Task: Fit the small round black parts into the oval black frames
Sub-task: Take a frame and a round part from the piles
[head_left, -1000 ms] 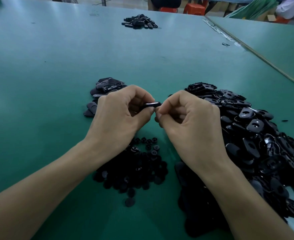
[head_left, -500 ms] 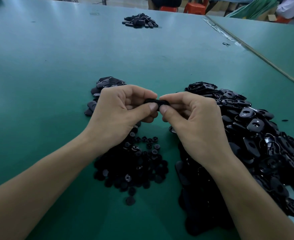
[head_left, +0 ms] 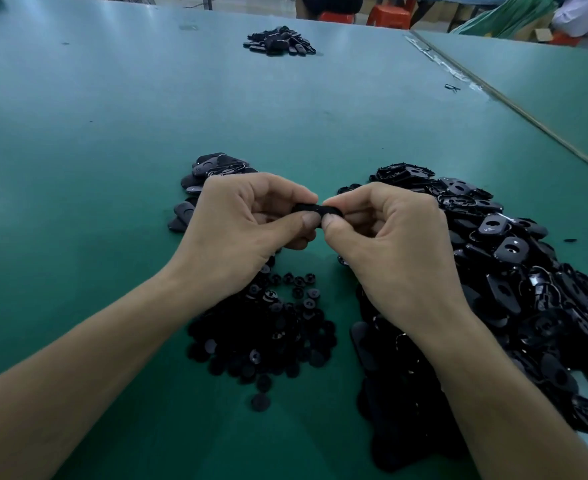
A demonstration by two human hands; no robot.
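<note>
Since everything on that bench was the same glossy black, it took me a second to sort out the layout, but from the head view it made sense. The person had the supplies fanned out within easy reach on the green table (head_left: 112, 133). A heap of small round parts (head_left: 268, 334) sat down between the wrists, and a much bigger heap of oval frames (head_left: 527, 271) was off to the right. A small stack (head_left: 213, 168) was tucked just behind the left hand. I'd guess that was the done pile, since it sat apart from both heaps. Another little pile (head_left: 278, 41) lay at the far end, well out of reach.

The piece in hand was one oval frame (head_left: 315, 208), held up off the table, above and a bit beyond the round parts. The left hand (head_left: 247, 230) pinched its left end between thumb and curled forefinger. The right hand (head_left: 389, 244) pinched the right end the same way, with the thumb tips nearly meeting on the near side. So both hands were together, clamped on that one frame. My read: gripping it from both ends lets the thumbs press a round part home. Whether one was actually seated in it I couldn't tell, because the fingers covered the middle. One stray round part (head_left: 260, 402) sat alone at the heap's near edge.
</note>
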